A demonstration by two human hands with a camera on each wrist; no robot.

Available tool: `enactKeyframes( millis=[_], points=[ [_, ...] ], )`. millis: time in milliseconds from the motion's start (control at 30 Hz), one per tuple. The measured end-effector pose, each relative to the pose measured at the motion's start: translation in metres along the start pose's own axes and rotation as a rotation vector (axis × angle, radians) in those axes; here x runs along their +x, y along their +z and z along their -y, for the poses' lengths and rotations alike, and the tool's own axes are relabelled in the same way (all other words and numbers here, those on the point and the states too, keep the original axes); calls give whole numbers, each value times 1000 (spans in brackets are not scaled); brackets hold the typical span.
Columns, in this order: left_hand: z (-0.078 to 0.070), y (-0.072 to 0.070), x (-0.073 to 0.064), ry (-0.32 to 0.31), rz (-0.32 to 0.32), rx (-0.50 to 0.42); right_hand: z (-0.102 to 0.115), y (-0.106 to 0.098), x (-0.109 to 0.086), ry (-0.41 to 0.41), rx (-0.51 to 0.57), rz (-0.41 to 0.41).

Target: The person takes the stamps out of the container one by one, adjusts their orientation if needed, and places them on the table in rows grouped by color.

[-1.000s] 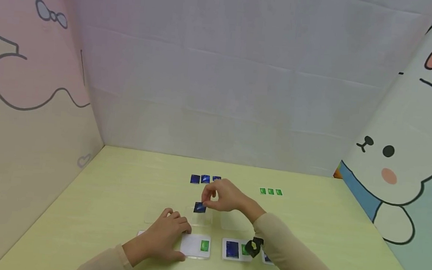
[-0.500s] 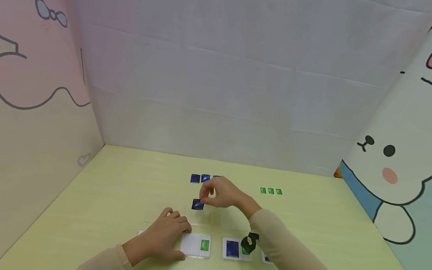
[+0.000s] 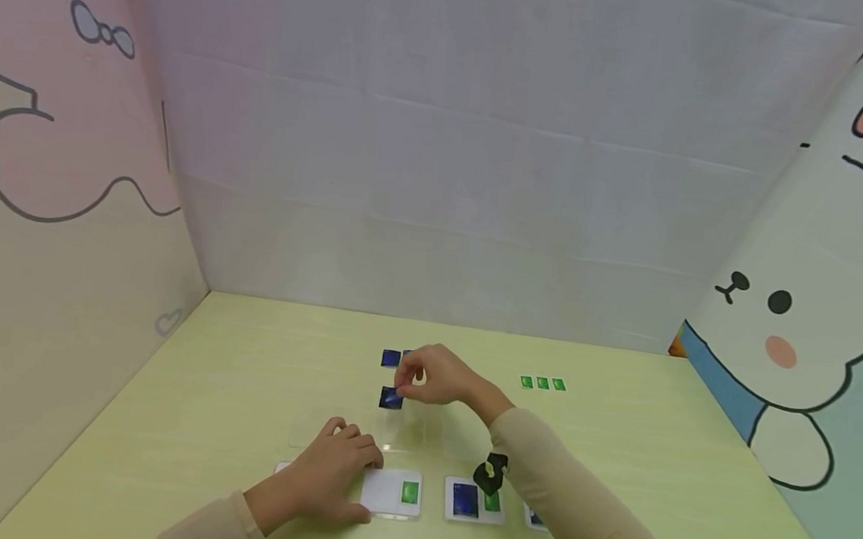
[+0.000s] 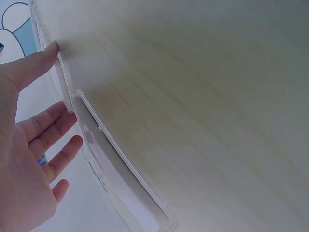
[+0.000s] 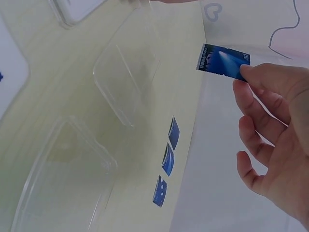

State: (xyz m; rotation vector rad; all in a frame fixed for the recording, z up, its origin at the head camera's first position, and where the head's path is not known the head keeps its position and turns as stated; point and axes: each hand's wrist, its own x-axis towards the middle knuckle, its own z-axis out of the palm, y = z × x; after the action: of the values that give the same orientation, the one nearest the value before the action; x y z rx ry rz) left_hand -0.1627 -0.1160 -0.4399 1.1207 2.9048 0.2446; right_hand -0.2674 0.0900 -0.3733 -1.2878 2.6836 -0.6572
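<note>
My right hand [image 3: 439,376] pinches a blue postage stamp [image 3: 390,398] by one edge between thumb and index finger, raised over the table. Its perforated edge and printed lettering show in the right wrist view. My left hand [image 3: 330,473] spans the left end of a clear plastic case with a white insert [image 3: 383,493]. The thumb is at the near edge and fingertips reach the far side. A green stamp [image 3: 410,493] lies at the right end of that insert. The left hand mostly covers another case [image 4: 123,171] to the left.
Clear plastic lids [image 5: 118,67] lie beyond the cases. Farther back are blue stamps [image 3: 391,358], partly behind the right hand, and a row of green stamps [image 3: 542,383]. A case with blue and green stamps [image 3: 465,500] stands right; another is partly under the right sleeve.
My right hand has carried the blue stamp away from me and slightly left, toward the row of blue stamps. The left hand has stayed in place on the case.
</note>
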Motion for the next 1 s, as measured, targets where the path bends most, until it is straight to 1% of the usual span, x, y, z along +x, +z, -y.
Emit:
enactKeyframes(
  millis=[133, 300, 567, 800, 1000],
  points=[
    [0, 1, 0, 8, -10, 7, 1, 0, 5, 3, -8, -7],
    [0, 1, -1, 5, -2, -1, 0, 1, 11, 30, -3, 1],
    [0, 0, -1, 7, -5, 11, -2, 4, 18, 10, -16, -13],
    [-2, -2, -2, -9, 25, -16, -6, 8, 23, 46, -5, -17],
    [-2, -3, -2, -7, 15, -9, -11, 10, 29, 65, -4, -29]
  ],
)
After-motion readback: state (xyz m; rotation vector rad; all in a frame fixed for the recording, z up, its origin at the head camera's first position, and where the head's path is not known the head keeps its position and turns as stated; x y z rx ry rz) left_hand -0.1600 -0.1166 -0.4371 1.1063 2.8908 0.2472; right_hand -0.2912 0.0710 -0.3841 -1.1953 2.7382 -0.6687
